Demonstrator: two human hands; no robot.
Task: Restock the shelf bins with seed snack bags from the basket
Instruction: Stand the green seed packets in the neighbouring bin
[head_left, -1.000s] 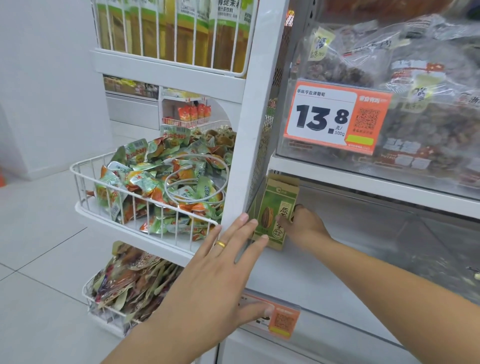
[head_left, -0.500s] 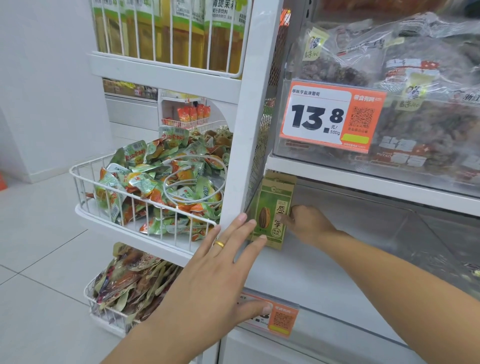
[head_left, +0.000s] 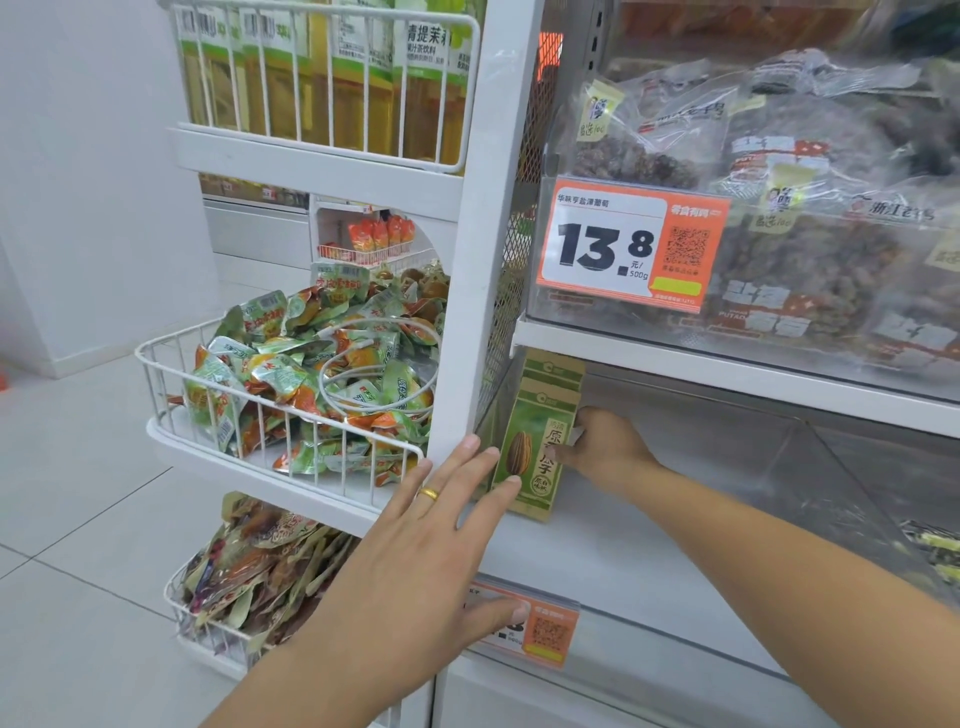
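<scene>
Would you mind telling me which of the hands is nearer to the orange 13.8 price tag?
Right. The right hand grips the seed bag just below the price tag; the left hand rests lower, against the bin front.

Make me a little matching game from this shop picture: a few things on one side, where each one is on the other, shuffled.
Things:
1. seed snack bag
2. white cable
3. gold ring
4. price tag 13.8

Places:
A. on the left hand
B. on the front of the clear upper bin
C. standing in the lower bin, held by the right hand
D. coiled on packets in the wire basket

Pairs: 1-C, 2-D, 3-A, 4-B
</scene>
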